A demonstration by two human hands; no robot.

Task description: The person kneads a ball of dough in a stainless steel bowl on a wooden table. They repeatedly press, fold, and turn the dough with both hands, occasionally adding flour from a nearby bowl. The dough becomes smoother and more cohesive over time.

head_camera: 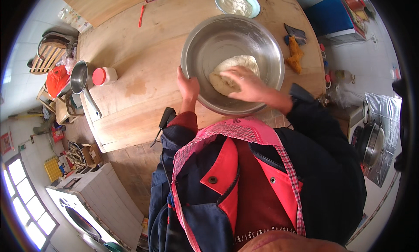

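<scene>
A wide stainless steel basin (203,35) stands near the front edge of the wooden table. In its lower part lies a lump of pale dough (240,62), folded and dented in the middle. My left hand (188,85) grips the basin's left rim. Over the dough is my right hand (247,85), its fingers spread and bent, the fingertips at the dent. It seems to touch the dough without grasping it. The palm and the part of the dough below it are hidden. Thin smears of flour or dough cling to the basin's inner wall.
Just beyond the basin sits a light blue bowl (257,9) of flour. Orange and grey cloths (295,53) lie to its right. Towards the left table edge stand a saucepan (80,78) and a red-lidded jar (109,76). A red, slender object (141,16) lies farther back.
</scene>
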